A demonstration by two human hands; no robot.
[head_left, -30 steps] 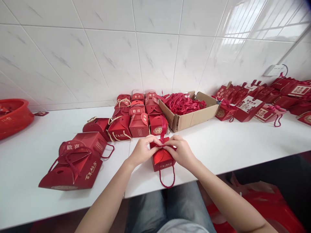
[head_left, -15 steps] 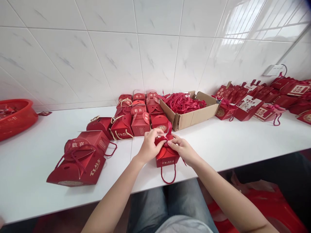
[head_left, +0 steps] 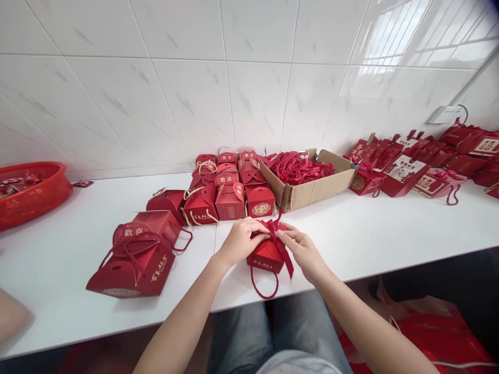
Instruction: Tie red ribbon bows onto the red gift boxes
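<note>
A small red gift box (head_left: pixel 265 257) stands near the table's front edge, its dark red cord handle hanging toward me. Across its top lies a dark red ribbon (head_left: pixel 286 254), with one loose end down over the box's right side and another pointing up. My left hand (head_left: pixel 240 243) comes from the left, its thumb and fingers closed on the ribbon at the middle of the lid. From the right, my right hand (head_left: pixel 304 250) pinches the ribbon beside the knot. The fingers partly cover the knot.
A cardboard box (head_left: pixel 317 193) full of red ribbons stands behind, beside rows of finished-looking red boxes (head_left: pixel 230 201). Larger red boxes (head_left: pixel 136 254) sit at left, near a red plastic basket (head_left: pixel 47 200). More gift boxes (head_left: pixel 403 174) fill the right. Another person's arm (head_left: pixel 11 317) shows at lower left.
The ribbon's loose end now falls over the box's right side, and a bow shape shows on top. The box has turned slightly. Another person's arm has come further in at left.
</note>
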